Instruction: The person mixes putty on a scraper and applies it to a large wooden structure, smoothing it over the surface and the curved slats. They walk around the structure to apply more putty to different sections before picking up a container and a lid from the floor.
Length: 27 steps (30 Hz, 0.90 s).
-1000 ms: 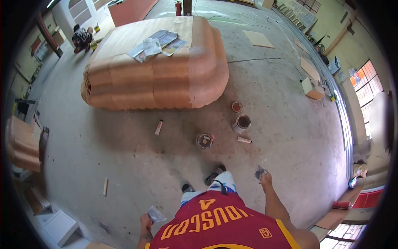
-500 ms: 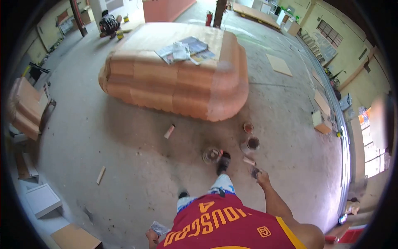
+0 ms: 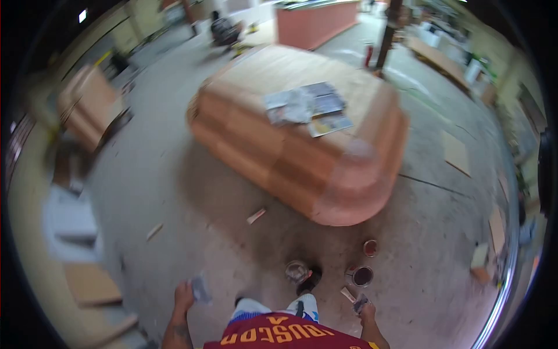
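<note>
My left hand (image 3: 183, 295) is closed on a crumpled grey-white sheet (image 3: 201, 289), held out at my left side. On the other side, my right hand (image 3: 368, 314) grips a small dark tool (image 3: 360, 303) whose kind I cannot tell. A pale stick-like piece (image 3: 348, 294) shows beside that tool. Just beyond it stand an open can of dark liquid (image 3: 361, 276) and a smaller reddish can (image 3: 370, 248). Close to my foot is a round clear container (image 3: 297, 271). Ahead stands a large curved wooden body (image 3: 290, 145) with newspaper sheets (image 3: 308, 106) on top.
A small tube-like piece (image 3: 256, 216) and a wood strip (image 3: 154, 231) lie on the floor. A smaller curved wooden piece (image 3: 90, 107) stands at the left. Another person (image 3: 225, 30) crouches at the back. Flat boards (image 3: 456, 153) lie to the right.
My view has swung left and down, so the wooden body sits further right and lower. My left hand has lifted away from my side with the sheet; my right hand still holds the dark tool.
</note>
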Available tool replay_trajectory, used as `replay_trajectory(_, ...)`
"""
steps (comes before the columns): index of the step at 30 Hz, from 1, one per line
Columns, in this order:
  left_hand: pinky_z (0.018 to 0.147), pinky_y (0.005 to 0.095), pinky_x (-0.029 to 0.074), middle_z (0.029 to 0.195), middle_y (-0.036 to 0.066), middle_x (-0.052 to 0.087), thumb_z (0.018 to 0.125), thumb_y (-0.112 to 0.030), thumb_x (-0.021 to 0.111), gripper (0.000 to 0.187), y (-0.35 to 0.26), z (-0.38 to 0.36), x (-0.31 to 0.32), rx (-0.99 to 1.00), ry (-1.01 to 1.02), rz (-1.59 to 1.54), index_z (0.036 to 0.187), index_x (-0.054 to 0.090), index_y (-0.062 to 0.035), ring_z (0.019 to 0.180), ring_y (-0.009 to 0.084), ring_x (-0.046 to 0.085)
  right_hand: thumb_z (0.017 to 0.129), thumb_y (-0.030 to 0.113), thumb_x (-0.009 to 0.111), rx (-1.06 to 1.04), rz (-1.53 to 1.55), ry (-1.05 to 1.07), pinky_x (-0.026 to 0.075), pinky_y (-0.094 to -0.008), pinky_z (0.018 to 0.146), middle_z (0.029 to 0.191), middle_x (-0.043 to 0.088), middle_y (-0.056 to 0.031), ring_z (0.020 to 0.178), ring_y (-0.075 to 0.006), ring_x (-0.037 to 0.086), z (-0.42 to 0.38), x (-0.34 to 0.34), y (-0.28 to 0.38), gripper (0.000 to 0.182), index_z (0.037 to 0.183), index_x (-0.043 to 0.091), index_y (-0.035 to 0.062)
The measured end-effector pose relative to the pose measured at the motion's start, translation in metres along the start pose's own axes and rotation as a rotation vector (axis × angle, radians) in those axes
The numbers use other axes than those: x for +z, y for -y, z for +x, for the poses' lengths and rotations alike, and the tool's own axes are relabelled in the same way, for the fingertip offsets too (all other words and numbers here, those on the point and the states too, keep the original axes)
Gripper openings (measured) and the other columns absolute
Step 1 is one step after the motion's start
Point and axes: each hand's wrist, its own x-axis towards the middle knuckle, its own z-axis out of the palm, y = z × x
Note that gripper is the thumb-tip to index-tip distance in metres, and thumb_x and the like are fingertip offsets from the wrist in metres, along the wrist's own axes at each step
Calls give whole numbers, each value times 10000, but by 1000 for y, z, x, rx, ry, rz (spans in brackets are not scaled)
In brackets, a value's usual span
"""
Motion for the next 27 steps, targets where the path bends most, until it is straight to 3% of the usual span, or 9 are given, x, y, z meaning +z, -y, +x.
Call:
replay_trajectory(2, 852, 539, 466, 1008, 309, 641, 1014, -349, 453, 435, -57, -11, -26, 67, -77, -38, 983, 641, 42, 998, 488, 605, 908, 511, 657, 14, -286, 30, 522, -414, 629, 969, 704, -141, 836, -255, 681, 33, -7, 23, 575, 1107, 693, -27)
replay_trajectory(4, 797, 501, 471, 976, 302, 638, 1036, -329, 434, 420, -74, -19, -47, 123, -126, -50, 973, 618, 44, 928, 482, 601, 937, 512, 611, 43, -117, 113, 496, -380, 688, 1005, 705, -109, 854, -260, 656, 105, -5, 3, 566, 1124, 697, -15)
replay_trajectory(5, 780, 483, 471, 954, 296, 641, 1043, -321, 426, 416, -82, -26, -56, 101, -69, -39, 977, 613, 45, 895, 474, 601, 930, 341, 560, 26, -214, 65, 447, -353, 530, 848, 671, -98, 664, -187, 600, 90, 8, 29, 354, 931, 702, 17)
replay_trajectory(7, 755, 457, 466, 880, 285, 634, 1052, -321, 423, 429, -81, -32, -57, 90, -136, -160, 963, 609, 56, 820, 450, 594, 886, 286, 533, -65, -66, 95, 499, -373, 585, 898, 646, -87, 756, -197, 607, 86, 31, 55, 305, 998, 669, 37)
replay_trajectory(12, 762, 468, 465, 835, 287, 630, 1033, -314, 456, 435, 44, -57, -3, -188, -106, -61, 935, 619, 78, 792, 437, 599, 879, 196, 472, -297, -127, 380, 485, -331, 603, 841, 587, -25, 738, -144, 565, 32, 101, 134, 227, 968, 641, 73)
replay_trajectory(19, 822, 489, 478, 927, 324, 658, 979, -263, 457, 435, 285, -102, 88, -615, -6, -361, 922, 641, 127, 879, 443, 641, 878, 170, 456, -327, -142, 292, 473, -294, 568, 808, 574, -5, 682, -130, 562, -40, 170, 127, 241, 999, 648, 88)
replay_trajectory(22, 813, 480, 491, 930, 315, 669, 971, -265, 455, 436, 306, -79, 66, -700, 88, -405, 946, 644, 127, 853, 415, 655, 883, 172, 471, -340, -248, 261, 469, -303, 561, 798, 571, 2, 693, -129, 572, -89, 218, 132, 236, 1011, 650, 85)
replay_trajectory(24, 802, 474, 495, 918, 301, 673, 975, -260, 454, 432, 337, -71, 59, -775, -18, -516, 952, 639, 130, 832, 402, 657, 885, 159, 491, -315, -342, 327, 463, -304, 569, 817, 569, 11, 695, -124, 561, -81, 233, 119, 247, 1045, 652, 64)
replay_trajectory(27, 787, 467, 498, 898, 286, 672, 982, -262, 454, 436, 315, -49, 9, -881, -11, -613, 970, 630, 137, 818, 394, 657, 877, 128, 475, -756, -465, 469, 454, -292, 583, 816, 563, 20, 712, -111, 542, -72, 276, 126, 276, 1080, 648, 58)
